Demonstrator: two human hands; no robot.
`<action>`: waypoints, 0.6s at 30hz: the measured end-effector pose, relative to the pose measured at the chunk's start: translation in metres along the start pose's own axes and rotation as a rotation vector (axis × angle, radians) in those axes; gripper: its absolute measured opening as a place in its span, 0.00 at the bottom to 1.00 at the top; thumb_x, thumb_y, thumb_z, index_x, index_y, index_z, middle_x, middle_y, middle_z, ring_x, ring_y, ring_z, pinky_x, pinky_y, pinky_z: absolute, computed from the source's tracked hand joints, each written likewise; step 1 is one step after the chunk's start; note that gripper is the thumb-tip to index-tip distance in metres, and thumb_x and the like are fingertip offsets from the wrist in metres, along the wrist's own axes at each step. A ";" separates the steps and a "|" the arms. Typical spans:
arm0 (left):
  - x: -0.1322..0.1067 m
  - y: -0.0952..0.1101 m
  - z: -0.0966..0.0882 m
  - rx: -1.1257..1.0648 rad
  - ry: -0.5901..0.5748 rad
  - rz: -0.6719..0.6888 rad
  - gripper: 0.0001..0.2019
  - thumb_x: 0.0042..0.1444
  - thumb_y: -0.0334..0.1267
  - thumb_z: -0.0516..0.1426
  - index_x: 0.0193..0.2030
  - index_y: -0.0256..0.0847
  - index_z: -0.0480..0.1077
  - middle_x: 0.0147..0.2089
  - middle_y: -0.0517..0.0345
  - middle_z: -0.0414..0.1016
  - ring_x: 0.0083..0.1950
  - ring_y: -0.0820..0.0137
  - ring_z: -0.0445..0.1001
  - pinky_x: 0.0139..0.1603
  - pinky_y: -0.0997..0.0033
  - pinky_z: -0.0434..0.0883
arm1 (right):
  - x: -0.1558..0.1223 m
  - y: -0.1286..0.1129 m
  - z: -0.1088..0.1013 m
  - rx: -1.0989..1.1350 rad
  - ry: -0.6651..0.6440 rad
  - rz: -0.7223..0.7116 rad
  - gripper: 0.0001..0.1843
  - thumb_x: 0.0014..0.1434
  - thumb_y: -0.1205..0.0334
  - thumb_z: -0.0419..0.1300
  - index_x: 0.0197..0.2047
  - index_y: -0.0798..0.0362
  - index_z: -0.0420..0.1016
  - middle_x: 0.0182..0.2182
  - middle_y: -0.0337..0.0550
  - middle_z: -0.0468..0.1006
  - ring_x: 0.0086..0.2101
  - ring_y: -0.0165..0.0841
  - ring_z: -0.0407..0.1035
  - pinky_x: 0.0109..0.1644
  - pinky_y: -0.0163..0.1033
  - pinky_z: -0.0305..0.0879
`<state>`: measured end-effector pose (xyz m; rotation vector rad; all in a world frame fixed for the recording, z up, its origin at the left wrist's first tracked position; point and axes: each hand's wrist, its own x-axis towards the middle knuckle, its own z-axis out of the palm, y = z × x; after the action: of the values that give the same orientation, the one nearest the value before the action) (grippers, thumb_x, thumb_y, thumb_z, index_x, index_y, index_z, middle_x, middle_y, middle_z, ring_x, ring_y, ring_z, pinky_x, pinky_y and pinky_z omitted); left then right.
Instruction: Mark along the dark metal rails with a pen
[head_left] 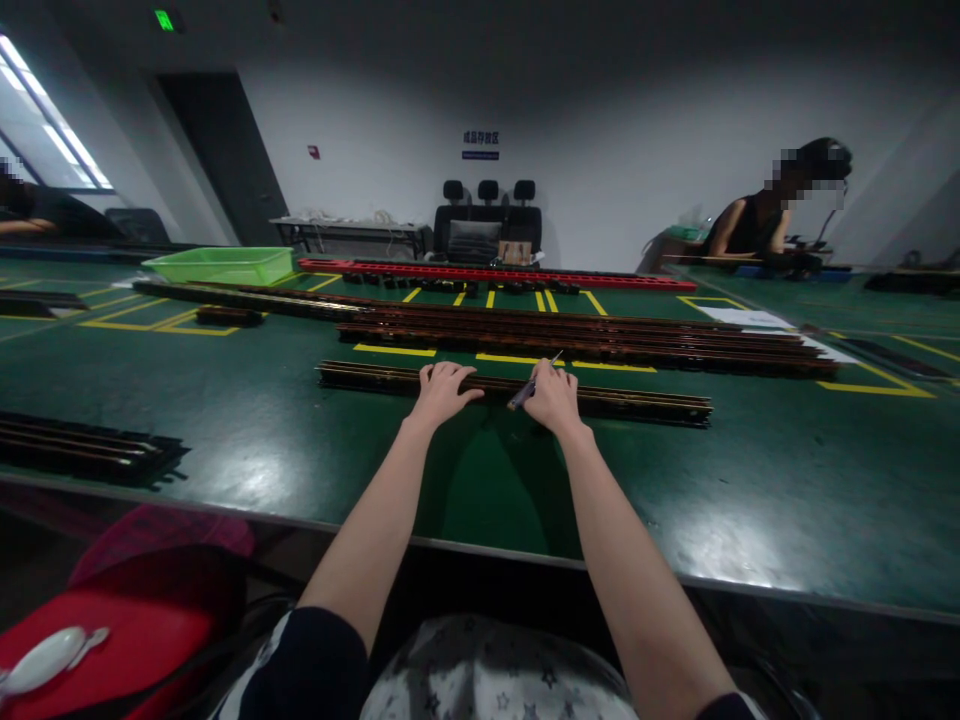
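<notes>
A long dark metal rail (645,404) with brassy edges lies across the green table in front of me. My left hand (442,396) rests over its middle, fingers bent across the top and thumb stretched to the right along the near side. Just right of it, my right hand (553,398) is closed around a slim grey tool (522,394) with a thin pointed end, held slanting over the rail. I cannot make out the tool's exact kind. Behind both hands lies a bundle of similar dark reddish rails (600,335).
More dark rails (82,447) lie at the near left. A green plastic bin (225,265) and a long red perforated bar (495,272) are along the far side, with small black parts nearby. A red stool (157,620) stands below the table edge. One person (750,220) sits far right, another far left.
</notes>
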<state>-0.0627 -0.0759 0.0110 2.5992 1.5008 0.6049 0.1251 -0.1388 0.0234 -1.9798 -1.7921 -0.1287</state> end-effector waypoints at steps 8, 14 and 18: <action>0.000 -0.003 -0.003 0.003 -0.024 -0.046 0.22 0.59 0.51 0.53 0.57 0.44 0.67 0.60 0.49 0.67 0.64 0.58 0.58 0.64 0.50 0.48 | -0.001 0.013 0.003 -0.021 0.016 -0.019 0.17 0.46 0.76 0.52 0.42 0.56 0.59 0.36 0.52 0.74 0.45 0.45 0.69 0.62 0.55 0.46; 0.000 -0.002 0.001 0.030 -0.002 -0.032 0.20 0.60 0.51 0.53 0.55 0.45 0.68 0.57 0.50 0.69 0.60 0.58 0.62 0.63 0.52 0.49 | -0.001 0.003 0.001 0.105 -0.037 -0.103 0.15 0.48 0.74 0.54 0.39 0.54 0.57 0.38 0.49 0.74 0.45 0.42 0.69 0.63 0.54 0.46; 0.001 -0.005 0.008 0.075 0.065 -0.005 0.19 0.60 0.51 0.53 0.54 0.45 0.69 0.56 0.50 0.70 0.59 0.58 0.63 0.61 0.53 0.51 | -0.002 -0.007 0.003 0.079 -0.073 -0.175 0.14 0.48 0.75 0.53 0.38 0.54 0.57 0.39 0.49 0.73 0.44 0.41 0.68 0.60 0.51 0.51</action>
<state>-0.0634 -0.0712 0.0028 2.6545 1.5789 0.6507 0.1169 -0.1391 0.0218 -1.7928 -1.9849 -0.0405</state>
